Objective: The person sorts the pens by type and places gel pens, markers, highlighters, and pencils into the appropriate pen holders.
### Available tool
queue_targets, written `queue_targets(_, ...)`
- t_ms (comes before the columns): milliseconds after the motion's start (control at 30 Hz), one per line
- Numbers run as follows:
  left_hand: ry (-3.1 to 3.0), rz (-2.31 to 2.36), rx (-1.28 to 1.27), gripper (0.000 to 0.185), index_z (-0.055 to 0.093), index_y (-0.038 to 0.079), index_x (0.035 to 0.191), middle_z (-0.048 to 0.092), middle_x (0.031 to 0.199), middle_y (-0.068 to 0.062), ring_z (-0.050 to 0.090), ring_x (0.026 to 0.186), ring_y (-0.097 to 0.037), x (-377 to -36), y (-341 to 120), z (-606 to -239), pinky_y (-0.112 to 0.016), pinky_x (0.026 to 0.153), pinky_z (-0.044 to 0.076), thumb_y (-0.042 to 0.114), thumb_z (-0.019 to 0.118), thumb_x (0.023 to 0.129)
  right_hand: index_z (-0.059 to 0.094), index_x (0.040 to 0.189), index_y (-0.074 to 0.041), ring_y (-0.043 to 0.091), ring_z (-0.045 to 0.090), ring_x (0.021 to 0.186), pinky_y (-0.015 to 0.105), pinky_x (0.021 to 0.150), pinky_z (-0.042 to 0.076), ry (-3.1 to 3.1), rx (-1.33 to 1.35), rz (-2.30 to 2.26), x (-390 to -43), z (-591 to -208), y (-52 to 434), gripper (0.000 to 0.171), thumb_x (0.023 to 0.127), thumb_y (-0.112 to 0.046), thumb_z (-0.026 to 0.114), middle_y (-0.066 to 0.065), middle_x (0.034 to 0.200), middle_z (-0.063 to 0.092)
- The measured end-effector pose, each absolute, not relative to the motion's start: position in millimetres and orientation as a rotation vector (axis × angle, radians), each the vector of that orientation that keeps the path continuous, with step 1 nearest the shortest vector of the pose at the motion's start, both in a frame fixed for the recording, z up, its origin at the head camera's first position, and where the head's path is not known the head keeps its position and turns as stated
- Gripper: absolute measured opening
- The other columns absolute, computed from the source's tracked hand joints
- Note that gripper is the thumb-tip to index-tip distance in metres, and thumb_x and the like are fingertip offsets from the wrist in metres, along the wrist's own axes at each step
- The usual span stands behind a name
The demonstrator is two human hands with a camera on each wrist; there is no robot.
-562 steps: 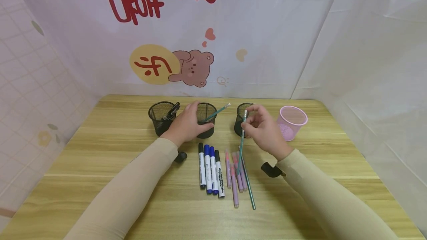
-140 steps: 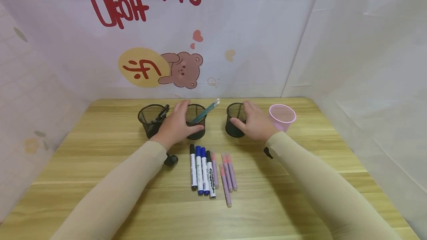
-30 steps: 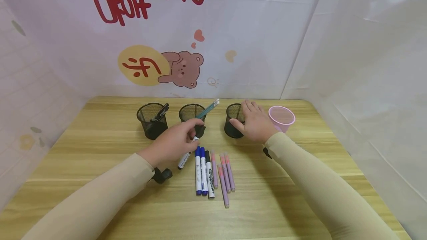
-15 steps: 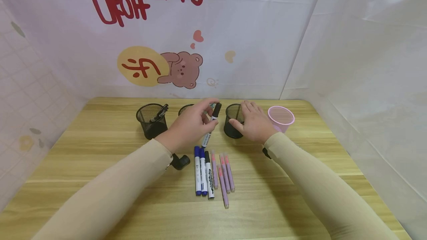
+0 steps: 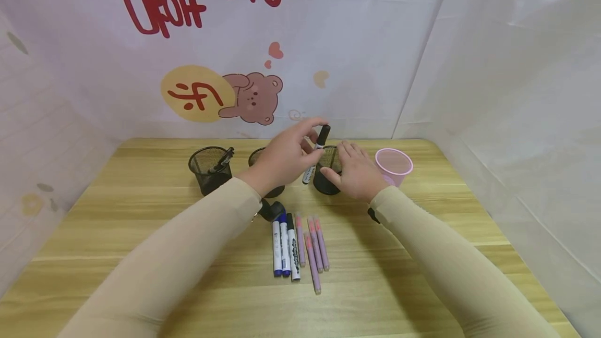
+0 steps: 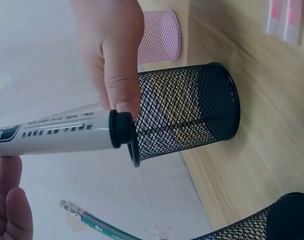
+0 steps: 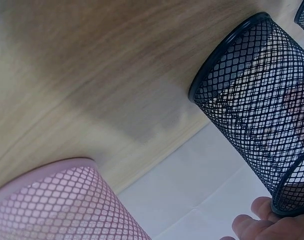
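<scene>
Marker (image 6: 57, 132), pinched in the left hand (image 5: 286, 155), has come closer to the rightmost black cup (image 6: 176, 107), near but outside; the right hand (image 5: 359, 173), spread wide, touches that cup.

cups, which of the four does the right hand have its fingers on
The black cup right beside the pink cup, third from the left. The right hand has its fingers at this rim alone.

Left wrist view's edge cuts off the marker (image 6: 57, 134).
</scene>
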State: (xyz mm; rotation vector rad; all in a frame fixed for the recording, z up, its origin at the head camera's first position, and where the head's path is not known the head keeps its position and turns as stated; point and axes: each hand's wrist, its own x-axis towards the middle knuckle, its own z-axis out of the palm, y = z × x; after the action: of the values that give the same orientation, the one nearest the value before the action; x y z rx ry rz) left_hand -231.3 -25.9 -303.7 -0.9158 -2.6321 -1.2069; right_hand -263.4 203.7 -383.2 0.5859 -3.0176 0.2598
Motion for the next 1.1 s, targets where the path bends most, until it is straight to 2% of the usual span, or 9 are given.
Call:
queue_targets(233, -2.542, -1.186, -0.957, 0.057, 0.045, 0.024, 0.156, 0.066, 0.123, -0.004, 0.073, 0.103, -0.016, -241, -20, -303, -0.034, 0.082, 0.060, 0.022, 0.067, 0.104, 0.023, 0.164, 0.006, 0.046, 0.021, 0.161, 0.059, 0.132, 0.016, -3.024, 0.584, 0.262, -264, -383, 203, 0.097, 0.105, -0.069, 0.039, 0.027, 0.171, 0.026)
queue_targets(467, -2.408, -1.122, -0.947, 0.054, 0.046, 0.020, 0.155, 0.067, 0.121, -0.006, 0.073, 0.105, -0.018, -250, -13, -306, -0.035, 0.082, 0.061, 0.021, 0.066, 0.104, 0.025, 0.164, 0.006, 0.046, 0.021, 0.160, 0.059, 0.132, 0.016, -3.025, 0.575, 0.243, -266, -387, 204, 0.099, 0.104, -0.072, 0.036, 0.026, 0.172, 0.024)
queue_targets(733, -2.259, -1.131, -0.950, 0.051, 0.048, 0.015, 0.151, 0.066, 0.120, -0.010, 0.074, 0.104, -0.022, -257, -2, -319, -0.043, 0.098, 0.060, 0.017, 0.067, 0.104, 0.024, 0.164, 0.005, 0.046, 0.022, 0.160, 0.059, 0.132, 0.016, -3.022, 0.574, 0.259, -266, -386, 204, 0.096, 0.105, -0.069, 0.040, 0.026, 0.172, 0.024)
queue_targets(1000, -2.320, -1.064, -0.936, 0.049, 0.048, 0.017, 0.151, 0.067, 0.120, -0.008, 0.074, 0.108, -0.019, -256, 3, -331, -0.037, 0.082, 0.063, 0.020, 0.066, 0.105, 0.020, 0.166, 0.002, 0.046, 0.023, 0.160, 0.061, 0.131, 0.019, -3.004, 0.600, 0.255, -266, -386, 204, 0.094, 0.106, -0.068, 0.039, 0.026, 0.171, 0.026)
queue_targets(1100, -2.335, -1.056, -0.934, 0.049, 0.048, 0.017, 0.150, 0.067, 0.120, -0.008, 0.074, 0.108, -0.019, -256, 4, -334, -0.038, 0.081, 0.062, 0.021, 0.066, 0.105, 0.021, 0.166, 0.002, 0.046, 0.024, 0.159, 0.061, 0.131, 0.020, -2.999, 0.602, 0.249, -266, -387, 204, 0.094, 0.106, -0.067, 0.040, 0.026, 0.171, 0.027)
